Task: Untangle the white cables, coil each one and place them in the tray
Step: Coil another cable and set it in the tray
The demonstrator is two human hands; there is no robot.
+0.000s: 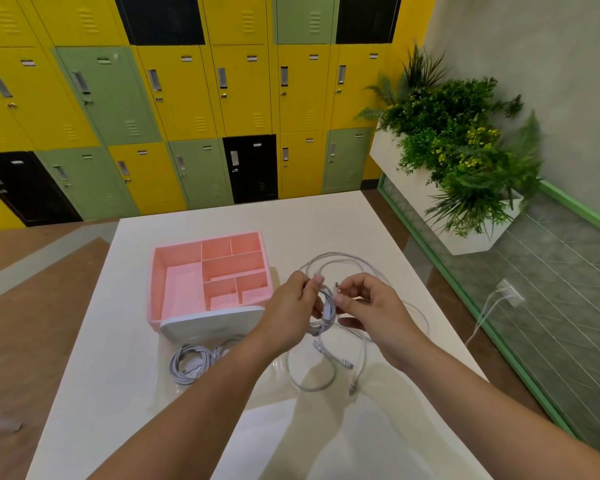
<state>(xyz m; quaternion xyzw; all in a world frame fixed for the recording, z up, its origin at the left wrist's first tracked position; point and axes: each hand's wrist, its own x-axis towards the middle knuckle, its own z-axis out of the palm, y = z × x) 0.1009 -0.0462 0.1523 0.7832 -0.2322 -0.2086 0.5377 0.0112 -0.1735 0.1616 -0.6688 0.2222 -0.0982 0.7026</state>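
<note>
- Here, the left grip (291, 306), a bare hand, is curled round a gathered bunch of the white cables (321, 323), holding it just above the table (326, 216).
- The right grip (371, 306), also a bare hand, pinches one small plug (336, 286) of that bunch between thumb and fingertips, close against the left grip.
- From the held bunch, loose loops spread out: one arcs away behind the hands, and others hang down and lie on the table nearer the person.
- Several free ends with connectors rest on the table below the hands.
- A coiled bundle (191, 362) of white cable lies on the table to the left, under the left forearm; it seems to sit on something clear and glossy, though I cannot tell what.
- The pink tray (153, 282) stands on the table beyond and to the left of the hands, split into several compartments; no cable shows in any of them.
- A white rounded piece (215, 322) sits against the tray's near edge, between the tray and the coiled bundle.
- Yellow, green and black lockers (187, 98) fill the wall beyond the table.
- A white planter (465, 237) with green plants stands to the right, and a wall socket (510, 292) low on the right has white leads plugged in.
</note>
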